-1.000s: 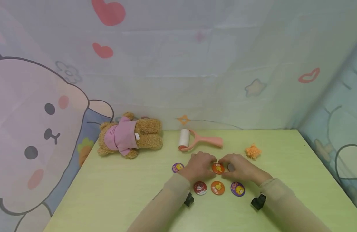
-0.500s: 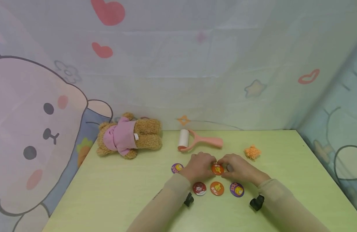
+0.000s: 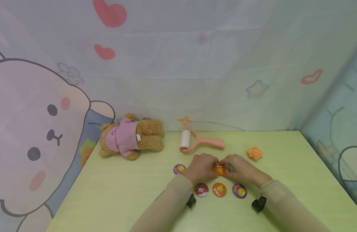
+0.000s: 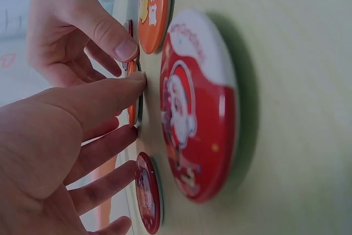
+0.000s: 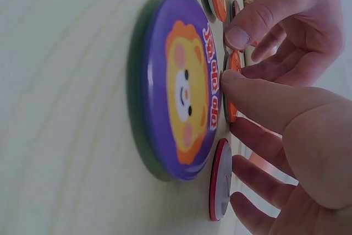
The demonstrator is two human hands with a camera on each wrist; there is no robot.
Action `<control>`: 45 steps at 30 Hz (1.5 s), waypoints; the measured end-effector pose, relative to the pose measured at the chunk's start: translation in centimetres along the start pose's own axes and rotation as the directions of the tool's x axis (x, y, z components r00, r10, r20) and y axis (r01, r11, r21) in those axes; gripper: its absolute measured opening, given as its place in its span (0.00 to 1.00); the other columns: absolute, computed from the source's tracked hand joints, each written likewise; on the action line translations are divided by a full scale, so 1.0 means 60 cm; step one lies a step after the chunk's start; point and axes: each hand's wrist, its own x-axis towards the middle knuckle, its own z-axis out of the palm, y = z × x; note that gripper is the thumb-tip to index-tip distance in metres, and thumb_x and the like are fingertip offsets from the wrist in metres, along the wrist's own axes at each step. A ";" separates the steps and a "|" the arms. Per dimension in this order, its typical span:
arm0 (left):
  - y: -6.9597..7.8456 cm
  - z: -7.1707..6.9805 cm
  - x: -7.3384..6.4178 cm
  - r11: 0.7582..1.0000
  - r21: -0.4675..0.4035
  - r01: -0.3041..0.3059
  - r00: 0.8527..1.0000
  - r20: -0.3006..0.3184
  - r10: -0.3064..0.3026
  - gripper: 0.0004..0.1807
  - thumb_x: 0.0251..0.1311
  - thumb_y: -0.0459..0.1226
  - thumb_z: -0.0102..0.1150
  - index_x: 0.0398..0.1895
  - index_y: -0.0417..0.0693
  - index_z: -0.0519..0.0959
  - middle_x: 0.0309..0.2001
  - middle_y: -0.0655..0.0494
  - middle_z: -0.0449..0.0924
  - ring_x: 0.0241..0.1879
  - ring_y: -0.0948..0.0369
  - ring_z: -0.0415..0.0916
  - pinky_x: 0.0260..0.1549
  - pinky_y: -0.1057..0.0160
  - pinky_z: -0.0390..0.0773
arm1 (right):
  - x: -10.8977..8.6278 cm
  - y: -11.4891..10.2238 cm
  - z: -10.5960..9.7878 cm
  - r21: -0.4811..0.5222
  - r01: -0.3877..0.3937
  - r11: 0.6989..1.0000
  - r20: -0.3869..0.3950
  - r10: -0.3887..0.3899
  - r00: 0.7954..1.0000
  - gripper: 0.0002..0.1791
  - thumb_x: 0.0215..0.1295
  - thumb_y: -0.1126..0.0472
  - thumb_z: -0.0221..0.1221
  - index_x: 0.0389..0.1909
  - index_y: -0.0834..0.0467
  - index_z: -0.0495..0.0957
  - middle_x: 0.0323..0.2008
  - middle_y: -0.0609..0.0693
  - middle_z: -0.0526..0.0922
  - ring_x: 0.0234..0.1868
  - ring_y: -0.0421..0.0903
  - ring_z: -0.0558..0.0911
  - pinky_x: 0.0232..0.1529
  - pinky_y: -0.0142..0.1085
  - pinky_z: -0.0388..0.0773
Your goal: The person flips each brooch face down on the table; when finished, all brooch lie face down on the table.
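Between my two hands lies an orange button badge [image 3: 220, 169] with a yellow thumbs-up. My left hand [image 3: 202, 167] pinches its left edge with thumb and fingers, while my right hand [image 3: 242, 169] pinches the right edge. A red badge [image 4: 147, 193] lies by the left fingers in the left wrist view, covered by that hand in the head view. Beside the right fingers is a red-rimmed badge [image 5: 221, 182], mostly covered from above. In front of the hands a red-and-white badge [image 3: 201, 190], another orange badge [image 3: 219, 189] and a purple lion badge [image 3: 239, 191] form a row.
A second purple badge [image 3: 179, 169] lies left of the left hand. Behind the hands is a pink-handled lint roller [image 3: 201, 141]. A teddy bear [image 3: 130, 137] in a pink top lies at back left, an orange fuzzy star [image 3: 255, 153] at back right. Curtains border the table [image 3: 114, 196].
Both hands stay at the orange badge with hardly any movement. The head view has shifted slightly; the other things keep their places.
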 end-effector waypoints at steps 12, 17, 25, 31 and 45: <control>0.004 -0.001 0.002 1.000 0.014 0.009 1.000 -0.001 -0.009 0.22 0.56 0.46 0.77 0.55 0.56 0.86 0.47 0.62 0.89 0.47 0.61 0.81 0.45 0.55 0.74 | 0.001 0.003 -0.001 0.012 -0.004 1.000 0.003 0.004 1.000 0.19 0.62 0.58 0.74 0.52 0.60 0.86 0.45 0.47 0.88 0.45 0.45 0.82 0.49 0.46 0.80; 0.007 -0.004 -0.002 1.000 0.017 0.014 1.000 0.006 -0.014 0.21 0.57 0.46 0.76 0.54 0.56 0.86 0.45 0.62 0.88 0.45 0.62 0.81 0.44 0.56 0.73 | -0.001 0.000 0.001 0.021 -0.007 1.000 -0.003 0.007 1.000 0.18 0.62 0.58 0.74 0.52 0.60 0.86 0.45 0.47 0.88 0.43 0.42 0.80 0.47 0.43 0.80; 0.004 -0.004 -0.002 1.000 0.001 0.012 1.000 -0.010 -0.012 0.20 0.58 0.47 0.76 0.53 0.55 0.86 0.44 0.63 0.88 0.44 0.62 0.81 0.44 0.56 0.74 | -0.002 -0.003 -0.003 0.079 -0.042 0.996 0.005 0.042 0.999 0.19 0.62 0.62 0.73 0.53 0.61 0.86 0.46 0.48 0.88 0.43 0.44 0.82 0.48 0.41 0.81; 0.003 -0.002 -0.004 1.000 -0.008 0.019 1.000 0.001 -0.019 0.20 0.59 0.48 0.76 0.54 0.56 0.86 0.45 0.64 0.88 0.45 0.63 0.81 0.47 0.54 0.76 | -0.003 -0.002 -0.004 0.082 -0.044 0.996 0.011 0.043 0.999 0.19 0.63 0.61 0.72 0.54 0.61 0.85 0.47 0.48 0.88 0.42 0.44 0.81 0.47 0.42 0.81; -0.002 -0.001 -0.003 1.000 -0.027 0.004 1.000 -0.028 -0.005 0.11 0.61 0.44 0.75 0.45 0.58 0.86 0.42 0.66 0.89 0.45 0.63 0.81 0.46 0.54 0.76 | -0.003 -0.002 -0.002 0.128 -0.055 0.990 0.000 0.055 0.998 0.13 0.65 0.61 0.70 0.50 0.56 0.87 0.44 0.44 0.88 0.39 0.42 0.81 0.43 0.39 0.79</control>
